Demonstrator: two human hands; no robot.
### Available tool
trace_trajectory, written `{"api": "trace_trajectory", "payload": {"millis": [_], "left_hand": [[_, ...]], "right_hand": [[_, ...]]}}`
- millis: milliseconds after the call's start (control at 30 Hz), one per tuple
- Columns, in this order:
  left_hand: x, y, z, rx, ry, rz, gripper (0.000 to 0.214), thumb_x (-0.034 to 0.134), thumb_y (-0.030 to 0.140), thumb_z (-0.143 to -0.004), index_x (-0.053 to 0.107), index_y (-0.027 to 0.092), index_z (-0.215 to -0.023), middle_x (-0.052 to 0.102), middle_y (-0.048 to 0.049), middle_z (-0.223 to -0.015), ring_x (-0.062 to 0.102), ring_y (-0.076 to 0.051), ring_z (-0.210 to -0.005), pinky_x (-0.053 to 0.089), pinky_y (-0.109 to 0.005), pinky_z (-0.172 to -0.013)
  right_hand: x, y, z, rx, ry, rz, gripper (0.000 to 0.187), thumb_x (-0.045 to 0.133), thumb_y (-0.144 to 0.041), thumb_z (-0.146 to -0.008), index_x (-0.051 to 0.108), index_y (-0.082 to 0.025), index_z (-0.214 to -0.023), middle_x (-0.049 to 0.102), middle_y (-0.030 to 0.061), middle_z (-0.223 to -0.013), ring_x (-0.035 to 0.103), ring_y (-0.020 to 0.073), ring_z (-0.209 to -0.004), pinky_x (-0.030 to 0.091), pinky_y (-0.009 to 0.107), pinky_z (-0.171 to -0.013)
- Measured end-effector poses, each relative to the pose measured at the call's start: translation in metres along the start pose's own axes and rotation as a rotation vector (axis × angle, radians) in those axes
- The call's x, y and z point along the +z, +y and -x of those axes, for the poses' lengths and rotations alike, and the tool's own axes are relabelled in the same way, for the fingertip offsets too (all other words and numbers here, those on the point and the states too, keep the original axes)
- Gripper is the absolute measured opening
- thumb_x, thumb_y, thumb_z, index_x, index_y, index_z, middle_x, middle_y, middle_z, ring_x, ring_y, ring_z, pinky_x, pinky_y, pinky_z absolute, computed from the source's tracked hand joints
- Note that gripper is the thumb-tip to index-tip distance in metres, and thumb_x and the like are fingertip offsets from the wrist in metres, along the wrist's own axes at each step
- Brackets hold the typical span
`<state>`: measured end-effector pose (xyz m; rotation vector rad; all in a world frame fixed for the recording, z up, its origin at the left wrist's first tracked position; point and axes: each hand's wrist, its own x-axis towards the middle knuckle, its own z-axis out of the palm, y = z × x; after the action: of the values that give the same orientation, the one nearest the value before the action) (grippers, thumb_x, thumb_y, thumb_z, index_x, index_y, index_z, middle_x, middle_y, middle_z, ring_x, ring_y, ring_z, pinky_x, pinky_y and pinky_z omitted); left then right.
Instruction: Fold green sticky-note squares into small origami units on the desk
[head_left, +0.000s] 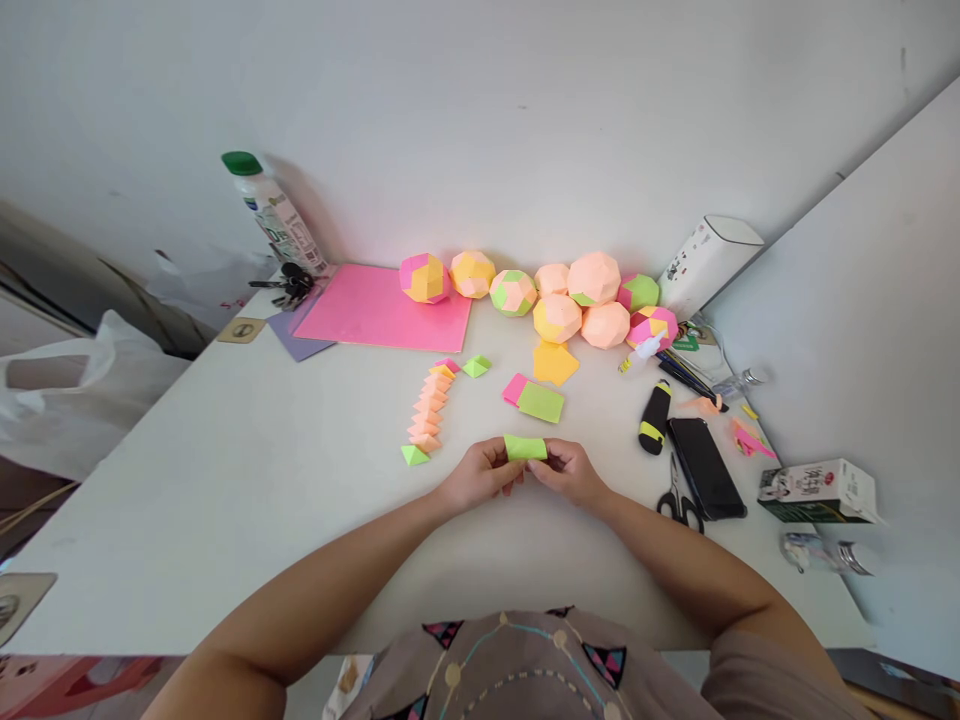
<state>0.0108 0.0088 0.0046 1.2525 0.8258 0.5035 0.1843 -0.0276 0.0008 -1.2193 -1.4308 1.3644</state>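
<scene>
Between my two hands a small green paper slip is held just above the table, slightly curved. My left hand pinches its left end, and my right hand pinches the right end with the thumb low on the slip. Just beyond lie a stack of green paper slips and a pink slip, partly under the green. Left of these runs a row of folded peach paper pieces, with a green folded piece at its near end. Another green folded piece lies apart.
Several faceted paper balls line the wall, near a pink board. Yellow paper lies before them. To the right are scissors, a black phone, a black-and-yellow cutter and a milk carton. A bottle stands back left.
</scene>
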Motion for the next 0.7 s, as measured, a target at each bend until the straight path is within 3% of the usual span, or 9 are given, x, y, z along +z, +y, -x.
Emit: {"api": "trace_trajectory", "payload": {"millis": [300,467,633,700], "left_hand": [[0.0002,-0.001,0.0005,0.001,0.015,0.028,0.014,0.059,0.028,-0.072,0.055,0.015,-0.077,0.054,0.0037,-0.056,0.046,-0.008,-0.044,0.034,-0.02,-0.043],[-0.006,-0.0036,-0.0009,0.009,0.054,0.102,0.013,0.057,0.027,-0.072,0.049,0.017,-0.07,0.052,0.0042,-0.054,0.045,-0.007,-0.041,0.033,-0.019,-0.039],[-0.0075,-0.0021,-0.0015,-0.001,0.0,0.076,0.013,0.058,0.027,-0.071,0.051,0.016,-0.07,0.052,0.0043,-0.053,0.045,-0.007,-0.04,0.034,-0.019,-0.039],[-0.0066,-0.0016,-0.0014,-0.004,-0.009,0.067,0.012,0.058,0.026,-0.071,0.052,0.016,-0.071,0.052,0.0047,-0.053,0.044,-0.007,-0.041,0.034,-0.019,-0.04]], "right_hand": [[-0.0029,0.0036,0.0012,0.005,0.084,-0.068,0.01,0.057,-0.021,-0.07,0.05,-0.017,-0.064,0.047,-0.0031,-0.057,0.041,0.0082,-0.048,0.034,0.021,-0.044],[-0.0066,0.0084,0.0019,-0.048,0.164,-0.191,0.014,0.052,-0.026,-0.077,0.044,-0.019,-0.068,0.05,-0.0012,-0.067,0.045,0.009,-0.049,0.039,0.022,-0.044],[-0.0037,0.0076,0.0019,-0.058,0.081,-0.12,0.019,0.058,-0.031,-0.079,0.048,-0.019,-0.09,0.051,-0.0009,-0.074,0.046,0.0095,-0.055,0.04,0.022,-0.049],[-0.0034,0.0068,0.0011,-0.046,0.039,-0.054,0.019,0.058,-0.033,-0.079,0.051,-0.018,-0.088,0.049,-0.0014,-0.069,0.044,0.0096,-0.055,0.038,0.022,-0.049]]}}
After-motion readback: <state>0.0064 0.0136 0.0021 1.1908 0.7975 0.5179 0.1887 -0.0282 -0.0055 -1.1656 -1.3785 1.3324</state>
